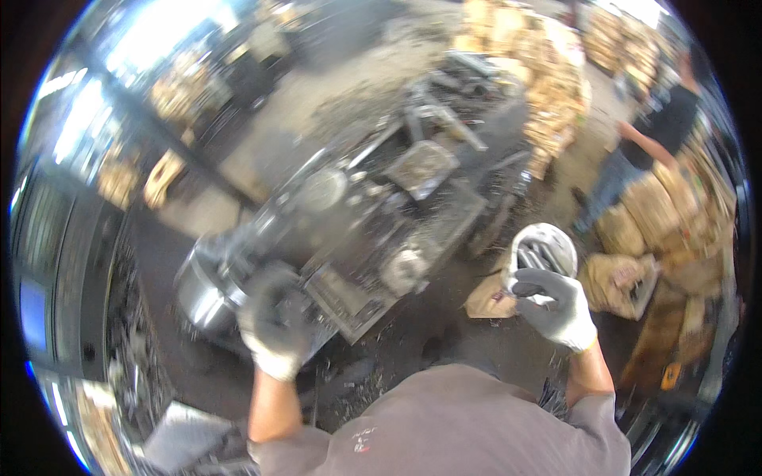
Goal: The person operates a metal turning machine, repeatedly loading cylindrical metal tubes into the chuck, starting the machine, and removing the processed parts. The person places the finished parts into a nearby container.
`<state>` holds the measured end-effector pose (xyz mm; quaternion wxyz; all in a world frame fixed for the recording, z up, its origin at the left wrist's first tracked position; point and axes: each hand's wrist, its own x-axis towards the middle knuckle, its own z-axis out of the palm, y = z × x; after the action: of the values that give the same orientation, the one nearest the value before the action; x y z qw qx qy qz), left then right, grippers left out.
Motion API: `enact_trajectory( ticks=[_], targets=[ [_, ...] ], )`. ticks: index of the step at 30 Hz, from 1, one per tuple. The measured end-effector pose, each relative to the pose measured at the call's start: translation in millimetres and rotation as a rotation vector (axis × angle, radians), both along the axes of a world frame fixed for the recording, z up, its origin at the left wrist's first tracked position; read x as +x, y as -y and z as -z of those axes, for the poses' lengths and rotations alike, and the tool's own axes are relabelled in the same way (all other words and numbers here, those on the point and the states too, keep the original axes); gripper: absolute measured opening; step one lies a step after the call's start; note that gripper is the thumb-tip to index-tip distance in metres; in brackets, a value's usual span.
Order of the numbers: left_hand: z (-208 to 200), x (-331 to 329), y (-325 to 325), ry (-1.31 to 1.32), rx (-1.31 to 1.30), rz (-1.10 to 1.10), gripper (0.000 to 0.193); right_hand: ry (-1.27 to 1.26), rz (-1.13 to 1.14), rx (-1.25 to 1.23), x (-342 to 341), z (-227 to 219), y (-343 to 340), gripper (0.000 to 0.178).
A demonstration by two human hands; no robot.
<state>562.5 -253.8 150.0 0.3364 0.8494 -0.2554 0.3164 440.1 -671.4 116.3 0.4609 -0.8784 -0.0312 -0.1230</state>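
My right hand (556, 311), in a white glove with dark grey palm and fingers, is closed, thumb against the fingers. A small pale glint shows between them; I cannot make out what it is. Just beyond that hand stands a white bucket (565, 242) holding several dark metal pieces (538, 258). My left hand (275, 324), gloved the same way, is smeared by motion, and its fingers cannot be made out. It is beside a shiny metal drum (208, 287) at the near left end of a long, grimy machine (298, 230).
A tray (422, 168) and loose metal bars lie on the machine. Bulging sacks (548, 75) are stacked behind it. At right, a person in a dark shirt (671, 123) stands by more sacks (652, 208), with an open sack (617, 284) nearer me. Metal scraps litter the left floor.
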Motion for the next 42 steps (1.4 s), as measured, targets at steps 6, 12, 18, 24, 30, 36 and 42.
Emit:
enact_trajectory(
  ticks=[6,12,18,24,30,36,42],
  targets=[
    [173.6,-61.5,141.8,-0.902,-0.027,0.5,0.029,0.075,0.121,-0.087,-92.8,-24.4,28.2,0.035],
    [232.7,-119.9,242.2,-1.0,0.503,0.676,0.038,0.168,0.628,-0.267,-301.9,-36.9,72.3,0.013],
    [264.9,-216.7,350.1,-0.97,0.94,0.84,0.043,0.144,1.642,-0.459,-602.2,-72.9,74.0,0.038],
    [245.5,-349.7,468.0,-0.899,1.127,1.214,0.05,-0.207,2.234,-0.714,-941.0,8.1,92.6,0.042],
    [278.8,-428.6,587.4,-0.763,0.927,1.468,0.04,-0.19,2.348,-0.308,-1016.0,78.9,104.0,0.051],
    [253.4,-505.6,739.4,-1.35,0.407,1.195,0.042,-0.133,2.439,-0.317,-1002.7,43.4,128.4,0.047],
    [315.1,-524.3,853.5,-0.972,0.06,1.149,0.043,-0.481,2.336,-0.675,-1005.3,73.9,143.7,0.044]
  ],
)
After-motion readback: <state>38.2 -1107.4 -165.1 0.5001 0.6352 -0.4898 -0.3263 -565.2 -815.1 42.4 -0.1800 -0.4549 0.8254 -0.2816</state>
